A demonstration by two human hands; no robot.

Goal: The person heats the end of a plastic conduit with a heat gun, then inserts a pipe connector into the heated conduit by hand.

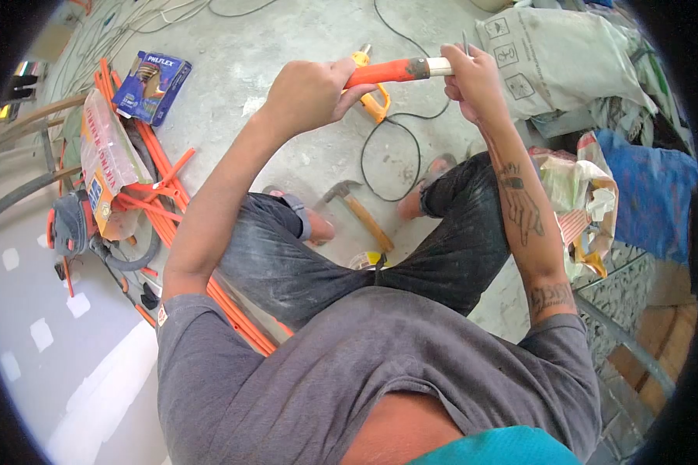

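Observation:
My left hand (310,94) is closed around a short orange pipe (384,72), held level above the floor. The pipe's right end is darkened and meets a pale cylindrical piece (440,67). My right hand (473,81) grips that piece; a thin grey metal tip (464,43) sticks up beside its fingers. What else the right hand covers is hidden. Behind the pipe, a yellow heat gun (378,105) lies on the floor, partly covered by the pipe and my left hand. Between my feet lies a hammer (361,213) with a wooden handle.
Long orange pipes (167,174) lie at left, near a blue box (153,87) and a plastic bag (108,163). A black cord (419,147) loops across the concrete. A large white sack (562,58) and a blue sack (647,190) are at right. A round yellow-and-white item (364,260) sits below the hammer.

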